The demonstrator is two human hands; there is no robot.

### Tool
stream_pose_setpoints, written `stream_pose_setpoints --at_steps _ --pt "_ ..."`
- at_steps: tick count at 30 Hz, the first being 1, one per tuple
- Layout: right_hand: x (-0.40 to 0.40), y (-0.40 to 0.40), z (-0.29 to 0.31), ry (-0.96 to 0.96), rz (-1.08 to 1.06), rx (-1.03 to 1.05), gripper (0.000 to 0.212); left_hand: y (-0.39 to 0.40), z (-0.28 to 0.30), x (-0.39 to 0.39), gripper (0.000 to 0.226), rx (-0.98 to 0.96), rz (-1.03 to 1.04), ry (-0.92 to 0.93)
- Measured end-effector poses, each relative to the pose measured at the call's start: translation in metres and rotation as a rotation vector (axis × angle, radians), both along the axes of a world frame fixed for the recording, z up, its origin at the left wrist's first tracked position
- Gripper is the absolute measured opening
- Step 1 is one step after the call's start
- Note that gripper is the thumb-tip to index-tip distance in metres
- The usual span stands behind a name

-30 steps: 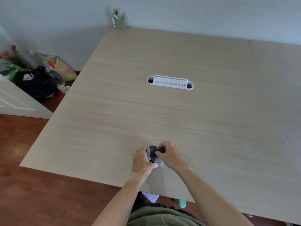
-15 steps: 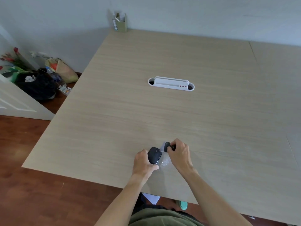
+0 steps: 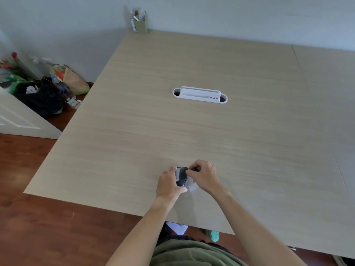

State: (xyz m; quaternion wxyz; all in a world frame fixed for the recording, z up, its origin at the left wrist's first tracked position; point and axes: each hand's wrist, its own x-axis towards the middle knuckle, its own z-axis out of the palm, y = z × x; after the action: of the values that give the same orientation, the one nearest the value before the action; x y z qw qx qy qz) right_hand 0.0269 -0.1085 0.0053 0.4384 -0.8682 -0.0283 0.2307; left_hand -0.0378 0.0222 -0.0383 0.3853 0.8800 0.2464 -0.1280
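A small black rounded device (image 3: pixel 182 176), like a computer mouse, lies near the front edge of the wooden table (image 3: pixel 192 131), partly wrapped in clear plastic (image 3: pixel 192 186). My left hand (image 3: pixel 168 184) grips its left side. My right hand (image 3: pixel 204 175) is over its top right end, with thumb and fingers pinching a small dark piece against the device. What lies under the fingers is hidden.
A white cable tray (image 3: pixel 199 94) is set into the table's middle. A cardboard pen holder (image 3: pixel 139 23) stands at the far left corner by the wall. On the floor to the left lie a black bag (image 3: pixel 39 98), a paper bag (image 3: pixel 70 78) and flowers.
Half a second ago my right hand held the small dark piece a little apart from the device, up and to the right. Now it is back against the device's top.
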Motion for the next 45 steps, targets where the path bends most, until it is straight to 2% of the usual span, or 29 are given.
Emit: stream_pose_setpoints --at_steps 2,4,7,10,13,19,21,24,26,31,34,36,41,45 --pt "0.001 -0.001 -0.006 0.003 0.029 -0.070 0.005 0.000 -0.001 0.002 0.075 0.004 -0.009 0.004" --pt "0.002 -0.008 -0.013 -0.096 -0.029 -0.155 0.005 0.000 -0.003 0.000 0.077 0.014 -0.023 0.012" --pt "0.003 -0.009 -0.008 -0.181 -0.070 -0.118 0.004 0.002 -0.005 -0.001 0.079 0.013 -0.027 0.008" --pt "0.002 -0.004 0.001 -0.002 -0.036 0.017 0.003 0.003 -0.004 0.000 0.078 -0.001 -0.026 0.006" --pt "-0.004 -0.004 -0.008 0.131 0.040 -0.030 0.007 0.003 -0.005 0.000 0.078 -0.005 -0.035 0.017" --pt "-0.001 -0.014 -0.018 -0.181 -0.148 -0.150 0.005 0.002 -0.003 0.002 0.080 0.016 -0.060 0.024" --pt "0.002 -0.014 -0.014 -0.143 -0.154 -0.093 0.004 0.002 -0.002 0.003 0.077 0.011 -0.060 0.029" --pt "0.001 -0.009 -0.010 0.052 -0.085 0.005 0.003 0.002 -0.001 0.004 0.076 0.007 -0.062 0.033" --pt "0.000 -0.007 -0.015 0.091 -0.065 -0.001 0.003 0.002 0.000 0.005 0.075 0.005 -0.067 0.034" --pt "0.006 -0.003 -0.021 -0.167 -0.208 -0.097 0.004 0.001 0.006 0.003 0.075 0.002 -0.040 0.047" --pt "0.008 0.008 -0.016 -0.088 -0.117 -0.013 0.005 -0.001 0.008 0.002 0.090 -0.015 -0.023 0.041" --pt "0.007 0.014 -0.017 -0.037 -0.026 -0.034 0.006 -0.001 0.009 0.001 0.093 -0.024 -0.017 0.032" --pt "0.013 0.013 -0.020 -0.167 -0.073 -0.176 0.006 -0.001 0.014 0.000 0.104 -0.013 -0.015 0.051" --pt "0.018 0.013 -0.011 -0.084 -0.022 -0.055 0.005 0.000 0.015 0.000 0.103 -0.022 -0.003 0.056"
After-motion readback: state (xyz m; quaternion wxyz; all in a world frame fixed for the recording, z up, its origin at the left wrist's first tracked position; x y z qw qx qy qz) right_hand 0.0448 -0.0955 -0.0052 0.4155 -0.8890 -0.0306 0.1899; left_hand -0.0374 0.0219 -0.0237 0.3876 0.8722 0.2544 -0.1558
